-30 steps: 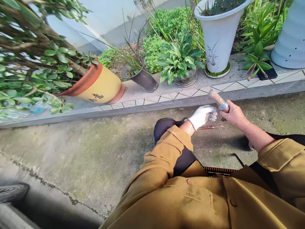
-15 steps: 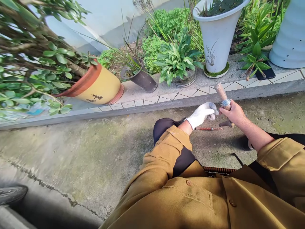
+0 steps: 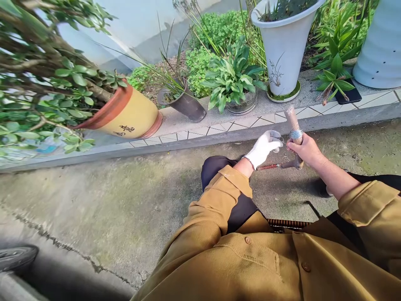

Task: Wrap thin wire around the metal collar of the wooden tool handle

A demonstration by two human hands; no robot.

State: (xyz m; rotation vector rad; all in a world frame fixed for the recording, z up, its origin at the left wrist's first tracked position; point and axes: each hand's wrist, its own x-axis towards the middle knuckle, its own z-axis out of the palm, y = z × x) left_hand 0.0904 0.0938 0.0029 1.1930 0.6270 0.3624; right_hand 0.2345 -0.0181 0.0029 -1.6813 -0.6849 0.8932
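Note:
In my bare right hand [image 3: 306, 149] is a brown wooden stick [image 3: 292, 119], tilted, with my fingers wrapped round it. A band of shiny wire [image 3: 296, 134] is wound about the stick just above my thumb. Below the hand, a shorter wooden stub [image 3: 290, 164] points left. My left hand [image 3: 265, 146], in a white glove, is just left of the stick with its fingers curled; a thin strand of wire shows at its fingertips. On the ground beneath lies a slim red tool [image 3: 267, 167], partly hidden, its kind unclear.
Potted plants line a tiled ledge [image 3: 219, 128] ahead: a yellow pot [image 3: 134, 113], a dark tilted pot [image 3: 189, 102] and a tall white pot [image 3: 283, 54]. A dark phone-like slab [image 3: 349, 94] lies on the ledge. A wheel [image 3: 17, 257] shows at lower left.
My left hand has drawn slightly left from the stick, its fingers more spread, with the thin wire showing between. The stick has turned a little, and its lower stub now overlaps the red tool.

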